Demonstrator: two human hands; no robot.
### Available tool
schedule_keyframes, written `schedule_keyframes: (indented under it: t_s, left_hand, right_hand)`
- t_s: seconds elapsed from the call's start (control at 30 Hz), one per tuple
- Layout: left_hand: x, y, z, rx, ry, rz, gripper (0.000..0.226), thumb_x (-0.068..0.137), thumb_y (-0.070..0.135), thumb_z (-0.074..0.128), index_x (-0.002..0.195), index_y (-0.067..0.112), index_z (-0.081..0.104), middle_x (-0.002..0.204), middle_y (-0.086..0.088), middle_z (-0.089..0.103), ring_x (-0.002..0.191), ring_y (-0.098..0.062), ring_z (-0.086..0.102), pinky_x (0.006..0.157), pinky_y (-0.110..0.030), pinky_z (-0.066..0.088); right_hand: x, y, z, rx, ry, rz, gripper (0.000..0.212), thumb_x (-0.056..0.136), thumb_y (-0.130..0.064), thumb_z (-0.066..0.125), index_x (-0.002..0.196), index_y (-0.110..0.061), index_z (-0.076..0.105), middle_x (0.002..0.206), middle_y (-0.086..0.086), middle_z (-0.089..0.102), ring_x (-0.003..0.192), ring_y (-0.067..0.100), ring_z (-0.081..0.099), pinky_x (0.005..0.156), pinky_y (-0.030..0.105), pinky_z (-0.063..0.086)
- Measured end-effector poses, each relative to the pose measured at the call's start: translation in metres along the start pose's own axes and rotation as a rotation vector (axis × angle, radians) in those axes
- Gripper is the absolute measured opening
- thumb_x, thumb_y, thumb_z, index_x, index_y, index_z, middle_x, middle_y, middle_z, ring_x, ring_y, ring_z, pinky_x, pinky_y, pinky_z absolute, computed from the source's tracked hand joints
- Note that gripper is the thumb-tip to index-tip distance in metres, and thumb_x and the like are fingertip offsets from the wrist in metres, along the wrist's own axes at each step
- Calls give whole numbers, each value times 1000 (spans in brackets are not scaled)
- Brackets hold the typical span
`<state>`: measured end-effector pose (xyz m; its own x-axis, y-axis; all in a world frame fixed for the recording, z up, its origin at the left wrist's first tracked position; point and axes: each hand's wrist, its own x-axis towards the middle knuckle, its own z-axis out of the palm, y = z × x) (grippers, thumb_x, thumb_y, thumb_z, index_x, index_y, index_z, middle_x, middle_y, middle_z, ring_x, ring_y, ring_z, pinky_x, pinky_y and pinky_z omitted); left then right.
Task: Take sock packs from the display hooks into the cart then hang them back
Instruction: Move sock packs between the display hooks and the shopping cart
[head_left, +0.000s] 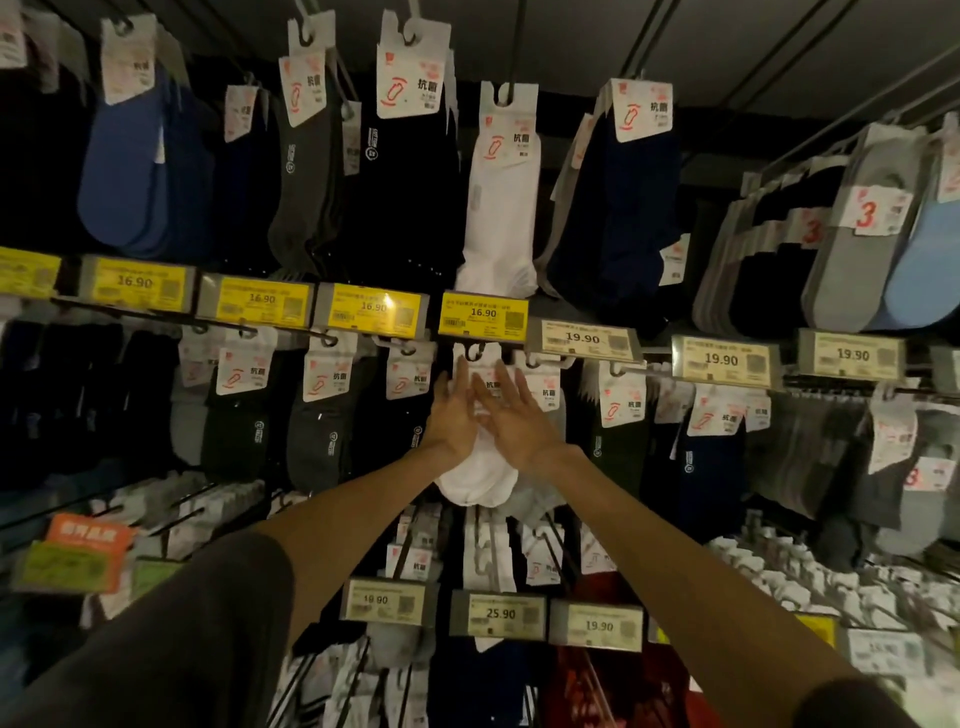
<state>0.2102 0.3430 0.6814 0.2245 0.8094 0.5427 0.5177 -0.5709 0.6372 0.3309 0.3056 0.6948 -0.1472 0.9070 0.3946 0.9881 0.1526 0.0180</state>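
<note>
left hand: we see our left hand raised to the middle row, its back toward us, lying against the left side of the white sock pack.
left fingers: the fingers are straight and close together, tips up on the pack's card header just below the hook; we see none of them curled round anything.
right hand: our right hand lies against the right side of the same pack, just beside the left hand.
right fingers: these fingers are straight and slightly fanned apart, tips on the card; whether a thumb grips behind it we cannot tell.
white sock pack: it hangs in the middle row between our two hands, its toe end showing below our wrists.
hook: dark, curling through the top of the card, right under the yellow price tag that reads 16.90.
above: another white pack hangs in the top row, straight over that tag.
neighbours: dark sock packs hang to the left in the same row; to the right sits a pale price tag reading 19.90.
below: a lower tag reads 25.90.
arms: a grey sleeve covers our left upper arm; both forearms are bare.
</note>
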Motion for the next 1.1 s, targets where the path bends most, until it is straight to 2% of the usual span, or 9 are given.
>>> schedule_keyframes:
  t_s: [0.13, 0.3, 0.4, 0.53, 0.63, 0.77, 0.97, 1.03, 1.1]
  left_hand:
    - [-15, -2, -14, -86, 12, -62, 57, 107, 37, 24, 156, 31, -4, 164, -14, 9, 150, -32, 17, 120, -43, 22]
    - [-64, -5, -31, -203, -77, -149, 60, 106, 43, 24, 157, 30, -6, 163, -10, 14, 148, -29, 23, 117, -39, 24]
    - [-102, -11, -44, -268, -69, -226, 57, 107, 41, 26, 157, 27, 5, 160, -9, 27, 143, -26, 33, 112, -33, 30]
    - [-188, -33, -58, -235, 59, -86, 37, 105, 17, 40, 142, 18, 43, 133, -7, 54, 118, -18, 53, 89, -11, 39]
    - [-263, -63, -53, -198, 28, 59, 30, 100, 5, 45, 126, 13, 56, 123, -3, 59, 109, -13, 57, 90, -22, 48]
    - [-352, -113, -29, -132, -104, 27, 34, 89, -7, 47, 116, 6, 62, 107, 0, 59, 91, 2, 56, 81, -4, 40]
    - [-456, -183, 11, -78, -278, -196, 34, 83, -7, 45, 108, -1, 66, 105, -16, 68, 92, -23, 62, 84, -7, 43]
    - [-481, -204, 20, -41, -315, -266, 35, 81, -5, 47, 109, -1, 68, 107, -19, 70, 96, -33, 66, 88, -25, 48]
    - [-501, -216, 29, -31, -337, -315, 36, 79, -7, 48, 108, -3, 68, 106, -21, 71, 97, -36, 68, 87, -24, 42]
  right_hand:
    - [-13, -10, 2, 98, 88, -14, 60, 105, -40, 30, 155, -26, 1, 161, 10, -19, 147, 34, -19, 121, 51, 4]
    - [-64, -29, 14, 254, 272, -71, 58, 105, -36, 31, 155, -19, 8, 159, 1, -17, 148, 24, -16, 121, 36, -5]
    - [-110, -46, 31, 352, 358, -74, 46, 104, -25, 39, 148, -10, 34, 162, 10, 4, 150, 24, 0, 122, 39, 12]
    - [-194, -93, 63, 416, 415, -166, 33, 100, -17, 38, 126, -7, 55, 145, 9, 35, 137, 24, 33, 111, 29, 31]
    - [-247, -129, 105, 433, 324, -212, 29, 98, -15, 40, 114, -2, 61, 131, 13, 46, 122, 25, 43, 103, 23, 33]
    - [-298, -165, 184, 526, 74, -125, 34, 90, -12, 37, 111, 1, 61, 122, 18, 52, 115, 27, 44, 100, 22, 31]
    - [-367, -199, 281, 526, -171, -39, 31, 86, 2, 45, 111, 4, 62, 116, 25, 57, 108, 41, 51, 87, 45, 50]
    - [-385, -205, 304, 536, -178, -35, 31, 82, 4, 45, 106, 7, 63, 110, 29, 58, 106, 37, 46, 83, 43, 47]
    - [-400, -210, 322, 580, -182, 16, 30, 79, 6, 48, 104, 7, 64, 108, 29, 58, 104, 33, 42, 87, 37, 38]
